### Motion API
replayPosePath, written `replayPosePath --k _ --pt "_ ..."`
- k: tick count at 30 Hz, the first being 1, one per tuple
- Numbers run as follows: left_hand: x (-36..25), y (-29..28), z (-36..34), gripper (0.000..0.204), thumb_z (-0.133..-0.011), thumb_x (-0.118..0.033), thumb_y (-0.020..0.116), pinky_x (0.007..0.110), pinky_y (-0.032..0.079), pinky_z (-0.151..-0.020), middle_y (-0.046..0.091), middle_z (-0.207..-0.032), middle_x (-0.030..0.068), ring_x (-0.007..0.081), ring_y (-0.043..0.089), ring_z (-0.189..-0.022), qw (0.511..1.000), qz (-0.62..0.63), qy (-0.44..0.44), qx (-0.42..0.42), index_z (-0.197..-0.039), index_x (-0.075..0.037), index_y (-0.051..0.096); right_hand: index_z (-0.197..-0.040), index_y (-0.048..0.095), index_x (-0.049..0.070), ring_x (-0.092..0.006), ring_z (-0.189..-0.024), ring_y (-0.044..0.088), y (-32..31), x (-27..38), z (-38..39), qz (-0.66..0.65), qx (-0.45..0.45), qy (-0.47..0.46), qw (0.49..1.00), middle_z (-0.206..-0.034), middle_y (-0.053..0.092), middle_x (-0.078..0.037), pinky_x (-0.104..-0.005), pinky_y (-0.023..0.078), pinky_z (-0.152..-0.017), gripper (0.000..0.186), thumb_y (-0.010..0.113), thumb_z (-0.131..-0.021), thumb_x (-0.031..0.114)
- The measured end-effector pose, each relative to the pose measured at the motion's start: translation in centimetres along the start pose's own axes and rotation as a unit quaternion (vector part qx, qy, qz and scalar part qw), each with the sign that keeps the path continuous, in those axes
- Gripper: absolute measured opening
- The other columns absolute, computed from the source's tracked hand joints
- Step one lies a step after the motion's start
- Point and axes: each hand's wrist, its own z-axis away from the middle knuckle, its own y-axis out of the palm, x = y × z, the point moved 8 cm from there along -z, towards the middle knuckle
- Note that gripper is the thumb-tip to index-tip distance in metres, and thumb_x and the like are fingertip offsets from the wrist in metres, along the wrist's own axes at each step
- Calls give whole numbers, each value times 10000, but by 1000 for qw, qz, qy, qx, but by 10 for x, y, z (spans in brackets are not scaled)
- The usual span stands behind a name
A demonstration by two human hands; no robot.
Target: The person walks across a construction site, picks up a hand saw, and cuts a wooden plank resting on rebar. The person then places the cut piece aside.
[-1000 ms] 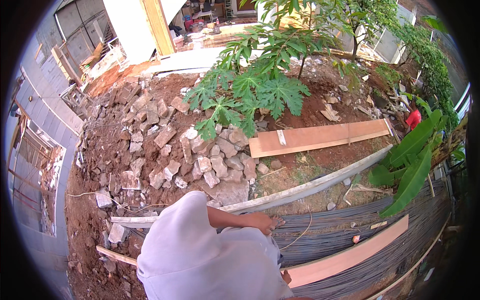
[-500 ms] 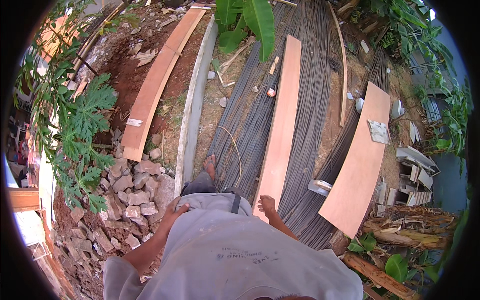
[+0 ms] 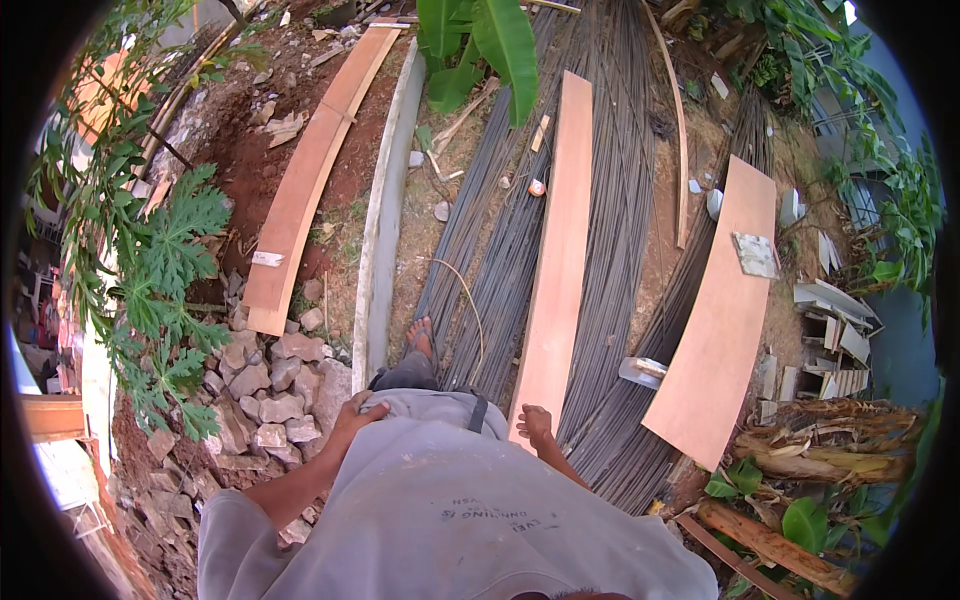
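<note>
1. The long, flat, light-brown wooden board [image 3: 562, 250] lies in the middle, on top of the thin, dark grey metal rods [image 3: 612, 220]. The person's light grey cloth shirt [image 3: 430, 490] hides its near end.
2. The right hand [image 3: 535, 425] is over the near part of that board. Its fingers are loosely curled. I see nothing in them, but I can't tell if they touch the wood.
3. The left hand [image 3: 355, 415] is at the person's side, by the shirt, away from the board. Its fingers are bent. I can't tell if they pinch the cloth.
4. Feet come first. One foot [image 3: 420, 337] is at the edge of the rods, near the long, pale grey concrete beam [image 3: 388, 230]. Rods could roll, so it is best to stand flat and steady.
5. For a good hold on the board, I think two hands beat one, with one on each long edge. A long board could dip or swing in just one hand.
6. Mind the small, round, orange and white thing [image 3: 537, 188] by the board's left edge. A sliding board could bump it. The thin, bent, tan stick [image 3: 472, 300] could catch a toe.
</note>
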Motion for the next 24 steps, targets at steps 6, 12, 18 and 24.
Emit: replayPosePath --k 6,12,18,24 --pt "-2 -1 -2 653 -804 -406 733 310 501 -806 655 -1036 164 203 636 -931 1000 -11 26 -2 -1254 31 551 -958 640 8 -161 -532 562 6 12 -8 -15 -3 -34 999 -685 590 -59 -314 468 -451 186 582 -861 155" --pt "6 -3 -14 564 -799 -381 728 296 487 -786 658 -971 133 177 623 -892 998 -26 56 -9 -1165 27 595 -1080 614 67 -174 -595 593 5 10 -7 17 16 -3 1000 -821 628 -66 -310 487 -490 231 562 -912 217" --pt "-6 -1 -7 683 -788 -342 718 309 511 -761 659 -1009 210 220 649 -873 997 -23 68 -5 -1239 130 514 -1029 641 41 -183 -583 601 1 6 -1 -10 -2 -2 1000 -778 627 -80 -321 497 -496 231 586 -866 195" --pt "-4 -1 -6 658 -796 -333 712 307 514 -732 659 -989 214 215 651 -836 999 -7 43 4 -1228 127 523 -1023 636 46 -186 -634 613 2 -2 2 1 -6 6 1000 -789 626 -77 -336 504 -530 234 581 -866 212"
